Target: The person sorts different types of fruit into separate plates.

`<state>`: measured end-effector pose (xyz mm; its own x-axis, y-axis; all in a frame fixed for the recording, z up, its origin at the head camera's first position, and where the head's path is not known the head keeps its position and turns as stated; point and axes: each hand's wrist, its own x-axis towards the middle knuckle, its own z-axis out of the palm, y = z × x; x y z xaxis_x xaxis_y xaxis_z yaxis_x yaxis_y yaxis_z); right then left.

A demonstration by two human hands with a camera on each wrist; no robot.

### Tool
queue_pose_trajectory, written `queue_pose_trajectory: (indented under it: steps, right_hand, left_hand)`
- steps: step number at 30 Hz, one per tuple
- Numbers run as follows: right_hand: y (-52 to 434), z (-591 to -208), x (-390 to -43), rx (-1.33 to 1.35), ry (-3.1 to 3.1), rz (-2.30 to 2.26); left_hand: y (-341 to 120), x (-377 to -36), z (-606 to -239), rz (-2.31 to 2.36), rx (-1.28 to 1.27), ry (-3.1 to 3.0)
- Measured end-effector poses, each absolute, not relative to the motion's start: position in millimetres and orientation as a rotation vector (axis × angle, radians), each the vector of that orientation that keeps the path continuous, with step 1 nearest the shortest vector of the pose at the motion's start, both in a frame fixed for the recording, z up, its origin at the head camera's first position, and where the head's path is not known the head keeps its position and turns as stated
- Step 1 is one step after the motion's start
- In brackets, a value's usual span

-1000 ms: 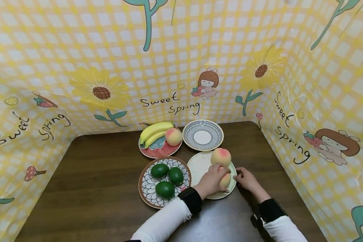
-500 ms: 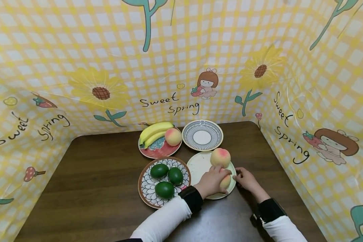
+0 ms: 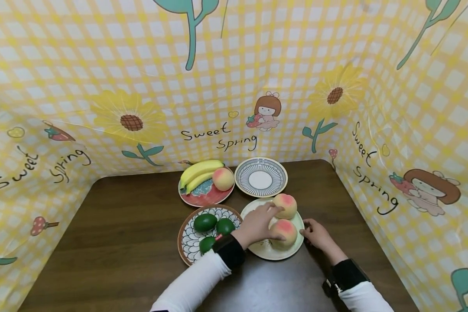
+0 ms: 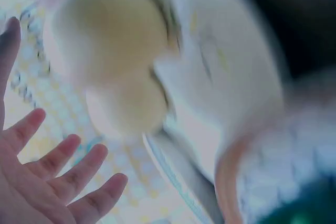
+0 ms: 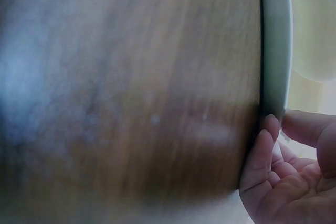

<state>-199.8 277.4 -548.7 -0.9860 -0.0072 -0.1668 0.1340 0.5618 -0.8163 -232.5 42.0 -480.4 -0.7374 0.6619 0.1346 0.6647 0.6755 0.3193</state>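
Note:
Two pink-topped peaches, a front peach (image 3: 284, 234) and a back peach (image 3: 286, 207), sit on the right part of a pale cream plate (image 3: 266, 252). My left hand (image 3: 255, 223) hovers beside them over the plate's left side. In the left wrist view the fingers (image 4: 79, 174) are spread and hold nothing, with both peaches blurred beyond them. At the plate's right edge my right hand (image 3: 319, 236) pinches the rim. The right wrist view shows its thumb (image 5: 304, 125) on top of the rim and fingers against the outer side.
Left of the cream plate, a brown-rimmed plate (image 3: 182, 238) holds several dark green fruits (image 3: 205, 222), partly covered by the left wrist. Behind it, a red plate (image 3: 203, 200) carries bananas (image 3: 200, 169) and another peach (image 3: 222, 179). A blue-striped plate (image 3: 261, 178) stands at the back.
My left hand has let go of the front peach and drawn back to the left with its fingers spread. My right hand stays at the plate rim.

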Motion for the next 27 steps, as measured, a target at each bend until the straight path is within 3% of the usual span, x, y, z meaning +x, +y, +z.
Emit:
queue_pose_trajectory:
  steps: [14, 27]
  right_hand:
    - [276.8, -552.2, -199.9, 0.087, 2.678, -1.381]
    - [276.9, -549.4, -201.1, 0.093, 2.663, -1.375]
  left_hand:
    - [-26.8, -290.1, -463.0, -0.466, -1.097, -2.851]
    - [-58.2, -327.9, -427.3, -0.433, -0.875, -2.854]
